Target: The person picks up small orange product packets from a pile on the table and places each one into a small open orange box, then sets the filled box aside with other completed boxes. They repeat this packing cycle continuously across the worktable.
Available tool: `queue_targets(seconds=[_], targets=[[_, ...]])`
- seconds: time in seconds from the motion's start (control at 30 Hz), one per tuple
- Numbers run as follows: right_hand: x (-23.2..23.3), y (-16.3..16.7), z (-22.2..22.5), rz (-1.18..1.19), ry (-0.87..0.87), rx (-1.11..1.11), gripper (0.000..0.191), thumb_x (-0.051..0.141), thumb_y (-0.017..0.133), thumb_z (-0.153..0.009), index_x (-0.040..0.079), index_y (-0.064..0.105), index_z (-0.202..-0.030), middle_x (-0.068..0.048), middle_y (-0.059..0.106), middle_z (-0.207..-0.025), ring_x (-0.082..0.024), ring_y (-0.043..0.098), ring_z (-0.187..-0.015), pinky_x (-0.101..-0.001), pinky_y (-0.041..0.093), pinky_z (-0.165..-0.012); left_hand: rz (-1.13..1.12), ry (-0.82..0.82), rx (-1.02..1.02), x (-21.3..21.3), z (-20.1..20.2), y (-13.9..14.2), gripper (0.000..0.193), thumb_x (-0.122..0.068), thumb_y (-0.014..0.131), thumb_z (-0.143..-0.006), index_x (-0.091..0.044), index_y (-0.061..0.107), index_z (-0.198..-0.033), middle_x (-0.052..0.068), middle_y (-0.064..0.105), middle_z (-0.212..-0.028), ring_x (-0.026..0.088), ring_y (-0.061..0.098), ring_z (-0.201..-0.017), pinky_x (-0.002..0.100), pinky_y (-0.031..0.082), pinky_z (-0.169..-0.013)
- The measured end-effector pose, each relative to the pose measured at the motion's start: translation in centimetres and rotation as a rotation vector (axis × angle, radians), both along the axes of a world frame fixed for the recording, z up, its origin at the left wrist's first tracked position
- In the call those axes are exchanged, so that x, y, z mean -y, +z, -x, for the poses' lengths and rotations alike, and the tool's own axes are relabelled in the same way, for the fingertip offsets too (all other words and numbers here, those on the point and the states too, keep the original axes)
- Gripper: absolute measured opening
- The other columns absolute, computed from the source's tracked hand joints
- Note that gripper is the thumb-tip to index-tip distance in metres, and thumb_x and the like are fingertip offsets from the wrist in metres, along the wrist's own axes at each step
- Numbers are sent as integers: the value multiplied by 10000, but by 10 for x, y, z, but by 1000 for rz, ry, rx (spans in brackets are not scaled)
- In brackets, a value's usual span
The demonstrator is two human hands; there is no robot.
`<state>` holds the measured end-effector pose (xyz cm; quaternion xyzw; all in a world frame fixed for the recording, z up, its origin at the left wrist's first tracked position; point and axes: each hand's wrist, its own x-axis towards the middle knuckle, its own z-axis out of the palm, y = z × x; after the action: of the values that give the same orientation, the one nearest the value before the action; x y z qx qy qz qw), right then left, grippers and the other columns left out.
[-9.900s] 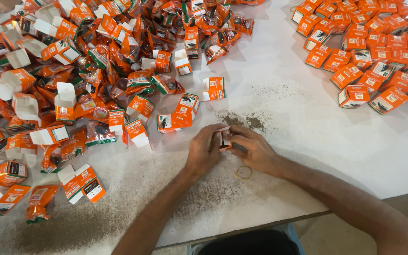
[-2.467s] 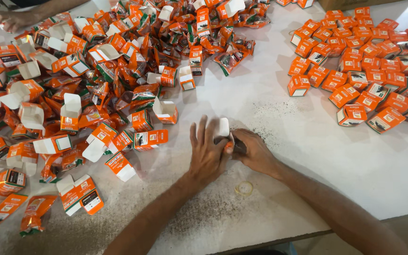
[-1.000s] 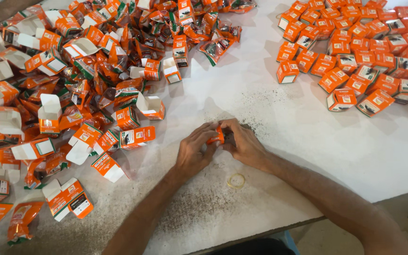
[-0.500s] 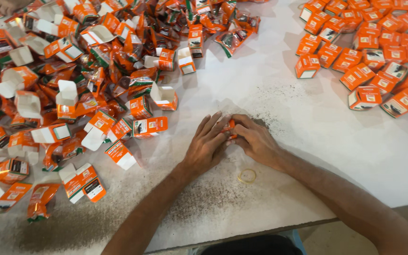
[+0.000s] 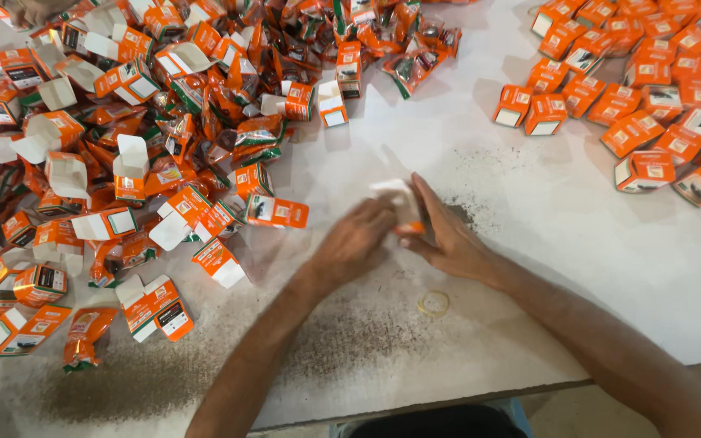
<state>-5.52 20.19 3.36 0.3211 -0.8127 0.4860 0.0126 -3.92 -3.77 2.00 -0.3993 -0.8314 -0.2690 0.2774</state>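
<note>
Position: your one head camera sits above the white table (image 5: pixel 578 268).
Facing: steeply down and forward, across the table.
Nearness: close over your forearms, near edge at the bottom.
Shared: nothing, single view.

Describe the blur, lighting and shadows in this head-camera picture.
Head view: the left hand and right hand are motion-smeared around the small orange-and-white cardboard box between them; the heap of open orange boxes stays fairly sharp; soft, even light throws faint shadows on the white table; no glare.
</note>
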Motion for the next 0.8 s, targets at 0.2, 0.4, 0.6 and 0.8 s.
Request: queue_targets(seconds=[0.2, 0.4, 0.6, 0.8], targets=[[-6, -9, 5, -78, -56, 165, 722, 283, 757, -871, 77, 396, -1461, -165, 665, -1272, -318, 672, -1182, -461, 532, -990, -217, 503, 14, 33, 50, 42, 373, 25, 718, -813, -66, 606, -1157, 148, 636, -1131, 381, 639, -1109, 461, 527, -923], [-4, -14, 6, -118, -17, -56, 708, 242, 785, -876, 24, 416, -1439, -213, 599, -1333, -407, 595, -1219, -492, 490, -985, 151, 1066, 322, 125, 141, 59, 433, -364, 799, -845, -66, 658, -1126, 216, 659, -981, 441, 652, -911, 564, 530, -707], [-10, -4, 7, -18, 11, -100, 626, 157, 754, -830, 10, 490, -1378, -228, 558, -1320, -371, 596, -1204, -440, 515, -972, 153, 1037, 192, 134, 151, 54, 295, -172, 747, -823, -86, 664, -1093, 161, 704, -1004, 396, 696, -900, 533, 558, -742], [-7, -3, 5, 31, -47, 114, 656, 174, 871, -753, 39, 579, -1324, -106, 709, -1130, -227, 721, -994, -369, 572, -881, -378, 283, -45, 82, 61, 67, 478, 167, 724, -872, 7, 524, -1275, 120, 537, -1096, 249, 590, -895, 364, 528, -695]])
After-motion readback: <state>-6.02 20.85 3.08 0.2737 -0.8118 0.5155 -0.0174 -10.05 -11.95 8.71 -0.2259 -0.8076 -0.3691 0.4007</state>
